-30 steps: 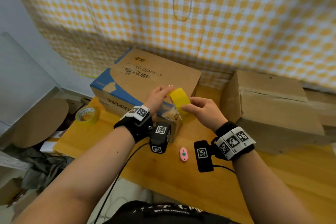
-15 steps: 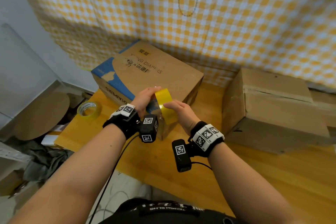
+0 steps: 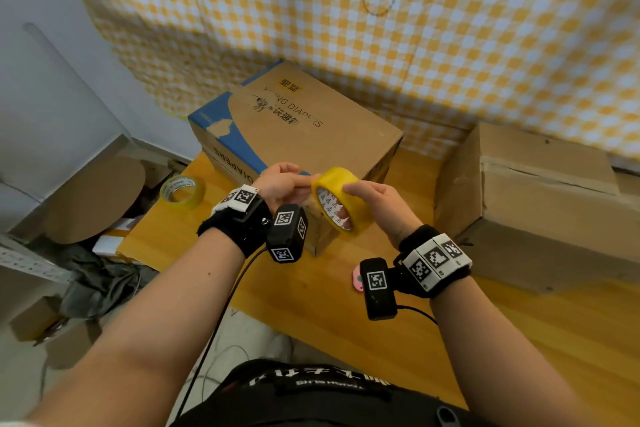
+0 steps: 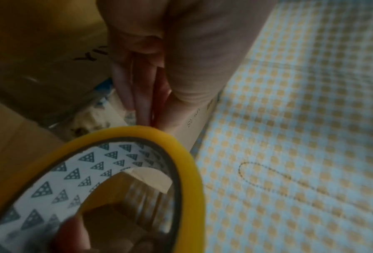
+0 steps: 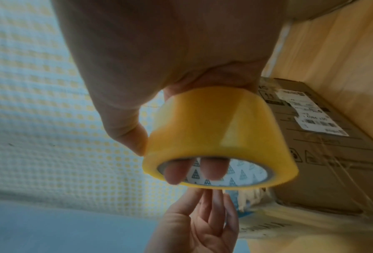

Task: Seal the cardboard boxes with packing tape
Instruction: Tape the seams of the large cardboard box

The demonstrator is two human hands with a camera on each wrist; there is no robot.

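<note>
Right hand (image 3: pixel 379 206) grip around tape roll (image 3: pixel 341 196)

Tape roll (image 3: pixel 341 199): glossy smooth yellow plastic film, printed paper core. Boxes (image 3: pixel 301 128) (image 3: pixel 540 204): matt brown cardboard, first partly blue-printed. Table (image 3: pixel 346 315): smooth wood. Curtain (image 3: pixel 381 10): checked cloth.

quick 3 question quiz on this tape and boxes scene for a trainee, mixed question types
1. True or false: the right hand holds the yellow tape roll with fingers through its core.
2. Which box stands directly behind the hands: A the diapers box, or B the plain box?
3. Fill in: a second tape roll lies on the table to the person's ____.

Key: 1 true. 2 A. 3 left.
</note>
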